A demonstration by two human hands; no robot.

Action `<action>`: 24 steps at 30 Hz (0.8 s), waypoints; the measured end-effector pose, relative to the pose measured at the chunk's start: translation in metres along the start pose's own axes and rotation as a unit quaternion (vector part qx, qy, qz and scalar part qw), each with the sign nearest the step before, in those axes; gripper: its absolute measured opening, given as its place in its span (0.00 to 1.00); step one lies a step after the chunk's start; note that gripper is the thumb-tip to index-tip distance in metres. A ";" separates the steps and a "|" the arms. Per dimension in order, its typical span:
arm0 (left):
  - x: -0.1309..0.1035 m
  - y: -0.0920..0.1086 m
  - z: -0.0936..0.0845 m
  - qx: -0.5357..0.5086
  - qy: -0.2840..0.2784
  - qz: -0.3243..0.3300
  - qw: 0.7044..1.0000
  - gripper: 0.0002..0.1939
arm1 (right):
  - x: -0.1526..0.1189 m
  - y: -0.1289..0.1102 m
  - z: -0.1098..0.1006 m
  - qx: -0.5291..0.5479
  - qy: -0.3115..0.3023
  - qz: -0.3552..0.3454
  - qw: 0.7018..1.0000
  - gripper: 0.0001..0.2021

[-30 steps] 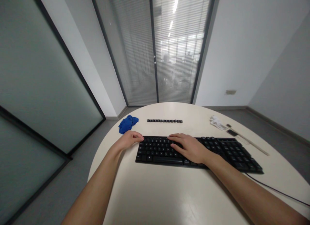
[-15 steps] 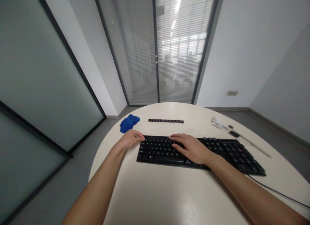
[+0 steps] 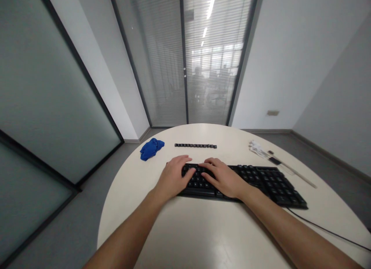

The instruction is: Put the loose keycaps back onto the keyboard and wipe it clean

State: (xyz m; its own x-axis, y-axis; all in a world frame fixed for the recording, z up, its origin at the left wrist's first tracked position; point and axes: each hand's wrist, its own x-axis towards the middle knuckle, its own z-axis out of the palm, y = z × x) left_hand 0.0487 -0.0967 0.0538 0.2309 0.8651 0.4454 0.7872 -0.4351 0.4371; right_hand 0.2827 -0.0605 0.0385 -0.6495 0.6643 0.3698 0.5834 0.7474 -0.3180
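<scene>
One black keyboard [image 3: 282, 184]: it's lying flat near the middle of the table, long side running left to right, with both hands over its left and middle parts.
Left hand [image 3: 173, 179]: draped over the keyboard's left end, palm down, covering a bunch of keys. Fingers are loosely bent and not clenched, thumb spread away from them and reaching over the keys. Nothing pinched that I can see.
Right hand [image 3: 224, 179]: palm down over the middle of the board, just beside the other one, thumb and fingers apart and slightly curled. It's not gripping anything; fingertips are around the back rows, but exact key contact is too small to tell.
Cable [image 3: 327, 231]: thin and black, runs from the near edge off to the right.
Keycap row [image 3: 195, 146]: small dark pieces in a pretty neat line behind the keyboard, well apart from it.
Blue cloth [image 3: 151, 149]: crumpled up, back left.
White bundle [image 3: 257, 148]: back right, kinda blurry, can't say what it is.
Thin stick [image 3: 298, 174]: slants toward the right edge, with two little dark pieces by it.
Table [image 3: 185, 238]: cream top, rounded far edge.
Blinds [image 3: 214, 91]: behind glass, straight ahead.
</scene>
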 end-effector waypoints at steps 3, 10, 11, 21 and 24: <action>-0.012 0.024 0.015 0.067 -0.087 0.073 0.991 0.28 | 0.002 0.000 0.000 0.035 0.011 0.010 0.999 0.17; -0.016 0.017 0.023 0.105 -0.160 0.068 0.979 0.32 | -0.004 0.015 -0.016 -0.052 -0.031 0.070 0.996 0.18; -0.016 0.016 0.021 0.103 -0.162 0.065 0.979 0.31 | -0.006 0.017 -0.017 -0.064 -0.042 0.080 0.994 0.20; -0.016 0.024 0.018 0.125 -0.142 0.050 0.981 0.26 | -0.012 0.014 -0.005 -0.075 -0.071 0.084 0.991 0.29; -0.017 0.024 0.024 0.136 -0.127 0.049 0.981 0.28 | -0.011 0.017 -0.006 -0.062 -0.068 0.068 0.993 0.29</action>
State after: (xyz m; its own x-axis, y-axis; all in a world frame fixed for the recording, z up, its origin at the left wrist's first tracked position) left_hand 0.0771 -0.1160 0.0377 0.4202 0.8722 0.2502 0.8701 -0.4656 0.1619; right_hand 0.3023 -0.0552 0.0348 -0.6156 0.7603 0.2072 0.7202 0.6496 -0.2437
